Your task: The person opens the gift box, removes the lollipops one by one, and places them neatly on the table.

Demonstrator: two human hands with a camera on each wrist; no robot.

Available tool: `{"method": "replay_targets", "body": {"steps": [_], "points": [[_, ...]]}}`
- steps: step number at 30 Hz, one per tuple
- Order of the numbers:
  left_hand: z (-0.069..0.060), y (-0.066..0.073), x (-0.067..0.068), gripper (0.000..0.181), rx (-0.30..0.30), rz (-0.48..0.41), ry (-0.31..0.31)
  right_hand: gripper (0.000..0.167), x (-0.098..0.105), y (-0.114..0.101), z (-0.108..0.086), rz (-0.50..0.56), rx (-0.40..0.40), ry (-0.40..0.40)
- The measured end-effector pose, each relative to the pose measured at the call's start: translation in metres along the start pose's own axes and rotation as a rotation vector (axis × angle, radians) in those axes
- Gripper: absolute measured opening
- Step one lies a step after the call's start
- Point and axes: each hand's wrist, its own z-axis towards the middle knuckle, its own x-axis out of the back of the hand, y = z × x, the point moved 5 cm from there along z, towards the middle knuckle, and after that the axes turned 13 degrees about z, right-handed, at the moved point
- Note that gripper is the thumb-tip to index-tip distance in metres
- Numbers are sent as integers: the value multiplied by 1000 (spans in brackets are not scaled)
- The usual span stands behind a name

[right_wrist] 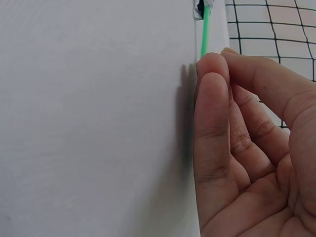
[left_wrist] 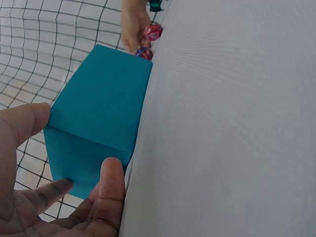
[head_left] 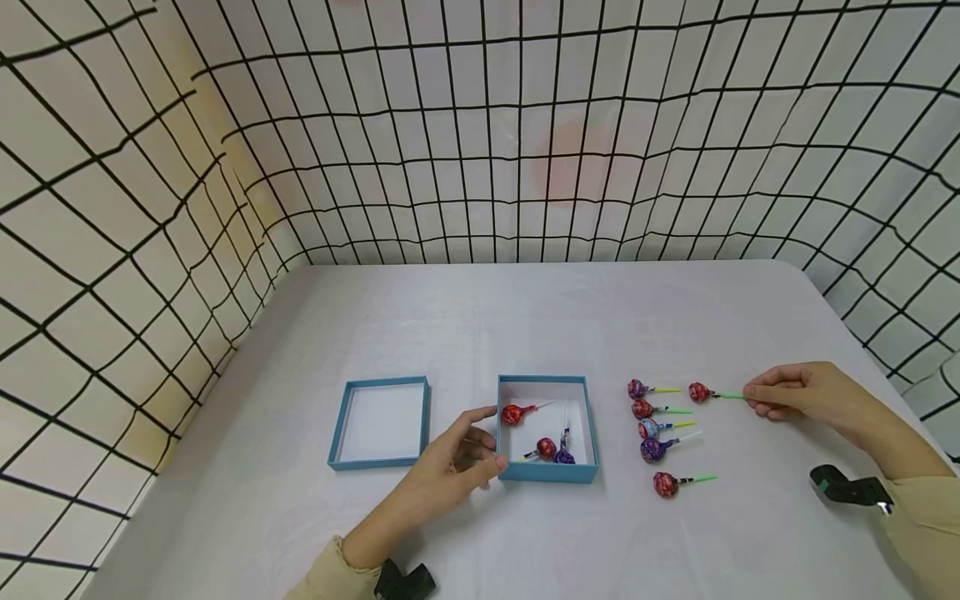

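White surface below, black-gridded white walls above. Right hand pinches green-stick red lollipop. Loose-fingered left hand touches blue square box.

The head view looked forward and down from above, well back from the fingers of the left hand and right hand, the net beyond. The left wrist view, turned sideways, looked from close behind the left fingers at the box, sharing it and the right hand with the head view. The right wrist view, also sideways and near, faced along the right fingers to the stick at their tips, shared with the head view.
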Motion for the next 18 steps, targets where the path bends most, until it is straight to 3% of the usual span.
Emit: {"method": "replay_targets", "body": {"steps": [9,18], "points": [[0,1,0,65,-2,-5,-4,43,6,-30,3,-69,35,-39],[0,1,0,65,-17,-4,-7,41,-4,-75,6,-170,115,-88]]}}
